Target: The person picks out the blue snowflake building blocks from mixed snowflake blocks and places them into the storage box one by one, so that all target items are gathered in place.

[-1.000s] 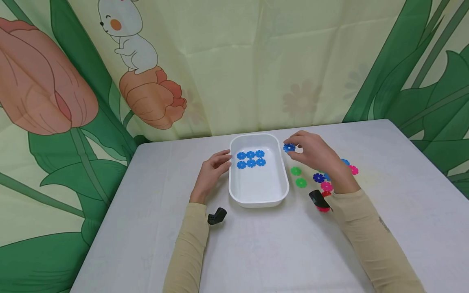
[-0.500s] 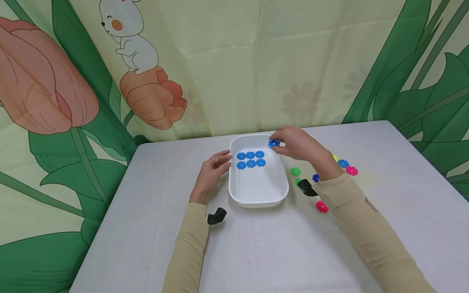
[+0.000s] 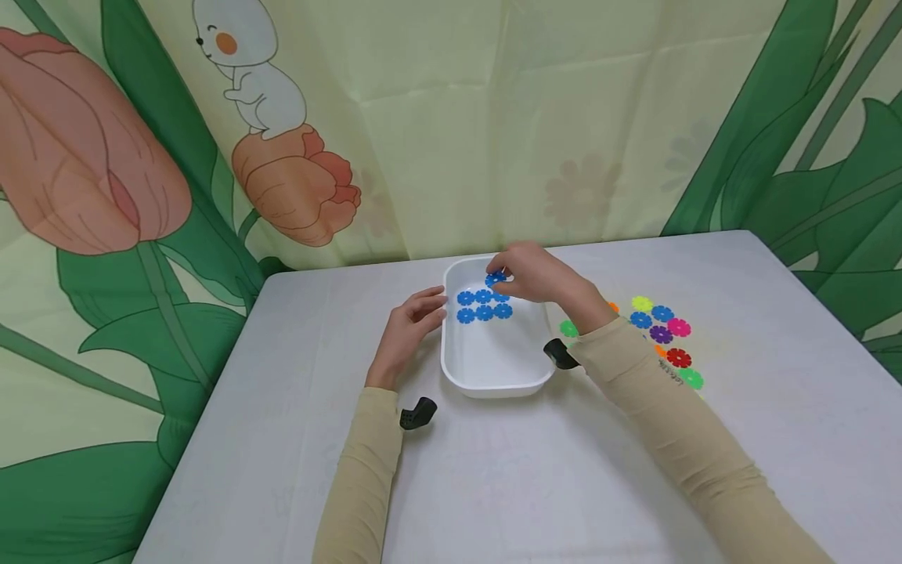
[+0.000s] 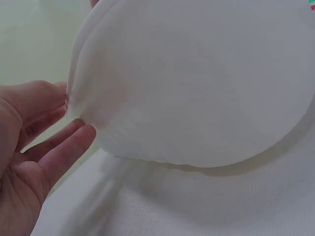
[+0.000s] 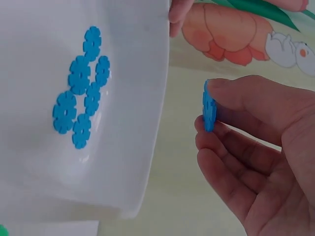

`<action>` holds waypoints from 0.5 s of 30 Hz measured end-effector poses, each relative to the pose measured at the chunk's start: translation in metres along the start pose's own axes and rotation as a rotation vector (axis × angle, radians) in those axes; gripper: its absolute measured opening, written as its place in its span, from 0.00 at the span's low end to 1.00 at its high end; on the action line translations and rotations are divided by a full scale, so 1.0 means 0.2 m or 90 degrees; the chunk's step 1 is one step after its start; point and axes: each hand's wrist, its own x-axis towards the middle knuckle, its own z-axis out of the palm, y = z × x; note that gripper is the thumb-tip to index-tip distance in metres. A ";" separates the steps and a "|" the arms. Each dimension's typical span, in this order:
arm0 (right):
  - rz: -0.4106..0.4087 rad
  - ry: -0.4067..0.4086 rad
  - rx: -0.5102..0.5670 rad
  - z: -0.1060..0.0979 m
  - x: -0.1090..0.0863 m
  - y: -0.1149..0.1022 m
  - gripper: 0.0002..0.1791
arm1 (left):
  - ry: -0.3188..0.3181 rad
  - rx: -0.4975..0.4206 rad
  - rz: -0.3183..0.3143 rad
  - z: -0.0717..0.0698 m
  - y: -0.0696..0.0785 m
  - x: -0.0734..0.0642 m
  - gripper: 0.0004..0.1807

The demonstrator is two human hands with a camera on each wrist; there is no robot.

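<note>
Between thumb and fingertips my right hand (image 3: 539,272) pinches a blue snowflake disc (image 5: 209,105), held over the far part of the white tray (image 3: 496,385). Two rows of blue snowflake discs (image 3: 484,312) lie flat inside the tray; the right hand partly covers the far row in the head view. At the tray's left wall is my left hand (image 3: 409,333), its fingers relaxed and touching the rim. In the left wrist view, the fingers (image 4: 69,147) of that hand rest along the tray's outer side and curl round nothing.
Right of the tray, loose discs in several colours lie on the white-covered table (image 3: 282,439), among them a yellow disc (image 3: 642,303), a red disc (image 3: 679,358) and a green disc (image 3: 691,378). A printed curtain (image 3: 451,157) hangs behind the table.
My right hand has carried the blue snowflake disc leftward, from beside the tray across its right rim to above the inside. The left hand has stayed at the tray's left side.
</note>
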 end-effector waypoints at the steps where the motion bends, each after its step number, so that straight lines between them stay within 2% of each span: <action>1: 0.005 -0.007 0.003 0.01 0.01 0.00 0.16 | 0.000 0.001 -0.001 0.00 0.00 0.00 0.18; 8: 0.003 -0.028 0.014 0.07 0.07 0.00 0.18 | -0.005 0.000 0.000 0.00 0.01 0.00 0.18; 15: 0.018 -0.064 0.066 0.13 0.11 0.03 0.20 | -0.009 -0.001 -0.001 0.00 0.01 0.00 0.18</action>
